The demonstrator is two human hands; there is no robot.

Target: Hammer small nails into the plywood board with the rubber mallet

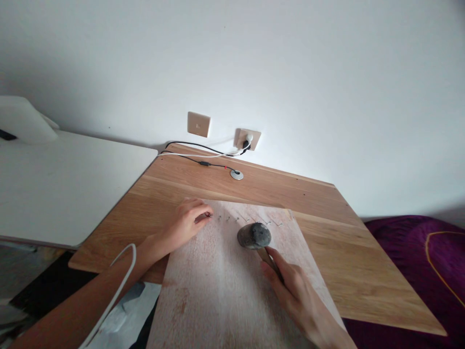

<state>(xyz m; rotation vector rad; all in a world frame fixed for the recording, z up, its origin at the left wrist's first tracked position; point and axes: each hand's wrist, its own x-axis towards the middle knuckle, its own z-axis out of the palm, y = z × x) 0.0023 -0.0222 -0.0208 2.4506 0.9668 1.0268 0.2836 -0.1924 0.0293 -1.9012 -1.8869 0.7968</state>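
My right hand [290, 286] is wrapped round the handle of a mallet [254, 236] with a dark, scuffed head. The head is over a pale wooden board [218, 291], and I cannot tell whether it touches the wood. Along the board's far edge stands a row of several nails [237, 219], some of them leaning. My left hand [191, 218] pinches a nail [209, 214] at the left end of that row, with thumb and forefinger pressed together. Fingers cover most of this nail.
Beneath the board is a wooden desk [327, 242] with a round cable grommet [237, 175]. Cables [203, 155] run along its back to a wall socket [248, 139]. A white table [72, 189] adjoins at left; purple fabric [417, 252] lies at right. A white cord [125, 281] crosses my left forearm.
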